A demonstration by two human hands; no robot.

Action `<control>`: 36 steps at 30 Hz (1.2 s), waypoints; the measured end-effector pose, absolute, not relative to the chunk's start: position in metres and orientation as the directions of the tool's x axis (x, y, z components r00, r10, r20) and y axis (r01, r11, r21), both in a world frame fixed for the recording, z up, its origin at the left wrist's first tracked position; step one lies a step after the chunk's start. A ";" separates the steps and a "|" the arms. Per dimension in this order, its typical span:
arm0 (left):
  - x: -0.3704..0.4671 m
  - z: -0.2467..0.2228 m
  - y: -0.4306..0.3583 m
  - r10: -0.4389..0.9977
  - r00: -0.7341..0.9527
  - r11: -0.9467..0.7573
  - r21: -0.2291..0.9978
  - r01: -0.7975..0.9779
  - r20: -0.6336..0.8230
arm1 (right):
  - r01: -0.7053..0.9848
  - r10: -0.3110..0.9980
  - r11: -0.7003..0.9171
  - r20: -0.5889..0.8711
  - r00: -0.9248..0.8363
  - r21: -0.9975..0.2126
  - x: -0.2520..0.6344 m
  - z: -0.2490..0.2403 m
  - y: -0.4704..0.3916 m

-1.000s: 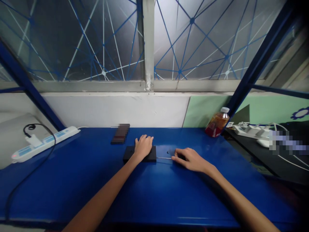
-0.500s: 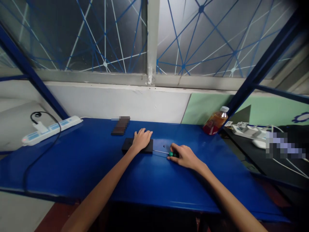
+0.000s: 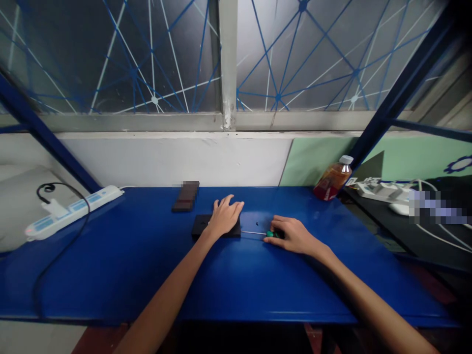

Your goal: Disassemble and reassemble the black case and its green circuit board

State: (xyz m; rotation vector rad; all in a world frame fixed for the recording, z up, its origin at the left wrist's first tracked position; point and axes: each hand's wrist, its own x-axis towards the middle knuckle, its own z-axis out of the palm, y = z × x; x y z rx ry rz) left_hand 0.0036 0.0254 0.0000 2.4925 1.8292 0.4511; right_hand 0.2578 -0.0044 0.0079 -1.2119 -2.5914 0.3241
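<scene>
My left hand (image 3: 224, 218) rests on top of a flat black box (image 3: 201, 224), its fingers spread toward the far right edge. It covers much of the box's right half. Between the fingers of my right hand (image 3: 295, 235) is the green handle of a screwdriver (image 3: 270, 234). The thin metal shaft points left and its end meets the right side of the box; how it sits there is too small to tell. A tiny dark piece (image 3: 257, 223), perhaps a screw, lies on the blue table just beyond the shaft.
Behind the box lies a dark, partly blurred rectangular object (image 3: 186, 196). A white power strip (image 3: 75, 211) with a black cable is at the left. A drink bottle (image 3: 333, 178) leans at the back right, near a blue post. Chargers and white cables (image 3: 391, 191) lie farther right.
The view has shifted slightly. My left hand has slid a little to the right over the box and its fingers are more spread. The screwdriver stays against the box's right side.
</scene>
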 end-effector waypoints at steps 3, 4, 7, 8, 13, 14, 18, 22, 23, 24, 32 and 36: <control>0.005 0.000 0.024 0.937 0.286 -0.320 0.162 0.934 0.199 | 0.720 0.795 0.595 0.127 -0.593 -0.357 0.255 0.006 -0.002; 0.005 0.000 0.023 0.937 0.295 -0.324 0.156 0.933 0.186 | 0.734 0.810 0.573 0.115 -0.575 -0.363 0.254 0.007 -0.002; 0.004 -0.001 0.024 0.933 0.317 -0.341 0.144 0.929 0.169 | 0.758 0.833 0.532 0.075 -0.548 -0.377 0.251 0.010 -0.001; 0.004 -0.001 0.024 0.931 0.323 -0.346 0.136 0.928 0.167 | 0.755 0.832 0.533 0.075 -0.550 -0.383 0.250 0.011 -0.002; 0.004 -0.004 0.025 0.921 0.337 -0.358 0.087 0.929 0.194 | 0.723 0.808 0.578 0.139 -0.573 -0.379 0.253 0.017 -0.004; 0.004 -0.005 0.026 0.919 0.341 -0.362 0.082 0.929 0.197 | 0.716 0.799 0.591 0.151 -0.581 -0.372 0.254 0.016 -0.003; 0.002 -0.008 0.030 0.918 0.346 -0.369 0.097 0.924 0.193 | 0.701 0.784 0.616 0.196 -0.589 -0.360 0.258 0.013 0.000; 0.000 -0.009 0.034 0.912 0.359 -0.387 0.125 0.914 0.198 | 0.714 0.794 0.600 0.165 -0.585 -0.361 0.256 0.008 -0.001; 0.001 -0.008 0.033 0.905 0.370 -0.400 0.125 0.908 0.210 | 0.726 0.799 0.594 0.152 -0.581 -0.347 0.255 0.008 -0.002; 0.001 -0.008 0.033 0.894 0.380 -0.415 0.117 0.903 0.235 | 0.738 0.803 0.591 0.149 -0.577 -0.326 0.254 0.007 -0.003; 0.006 -0.004 0.025 0.684 0.530 -0.593 -0.041 0.804 0.501 | 0.763 0.791 0.611 0.191 -0.581 -0.211 0.252 0.005 -0.006; 0.004 -0.005 0.027 0.676 0.491 -0.614 0.051 0.788 0.550 | 0.780 0.799 0.599 0.207 -0.564 -0.184 0.252 0.001 -0.004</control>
